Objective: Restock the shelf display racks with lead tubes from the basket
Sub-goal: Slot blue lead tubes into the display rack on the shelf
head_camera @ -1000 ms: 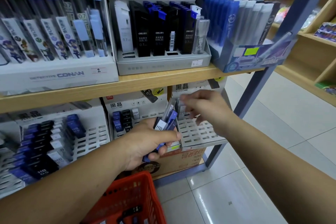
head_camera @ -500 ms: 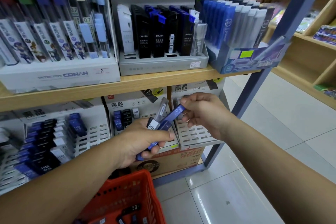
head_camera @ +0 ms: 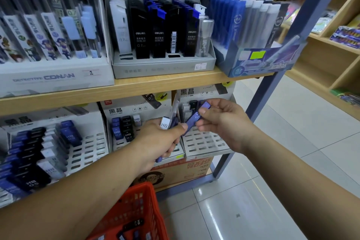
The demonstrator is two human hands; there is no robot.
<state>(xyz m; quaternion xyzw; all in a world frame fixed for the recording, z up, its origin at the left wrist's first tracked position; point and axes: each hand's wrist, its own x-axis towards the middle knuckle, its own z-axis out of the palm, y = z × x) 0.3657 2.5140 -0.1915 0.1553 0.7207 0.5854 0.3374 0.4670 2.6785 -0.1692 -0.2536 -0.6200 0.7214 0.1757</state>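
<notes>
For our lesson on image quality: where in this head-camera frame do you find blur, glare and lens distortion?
Head view: blur smears the left rack and the Conan box, worst toward the edges; the right hand and its blue tube look sharper; soft glare lies on the floor; the wide lens skews the shelf and leans the post.

One red basket [head_camera: 134, 204]; three slotted racks [head_camera: 204, 142]; three upper display boxes [head_camera: 163, 68].

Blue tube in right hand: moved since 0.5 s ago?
Yes: the blue tube, pinched by the right hand, has gone up and right against the right rack.
</notes>
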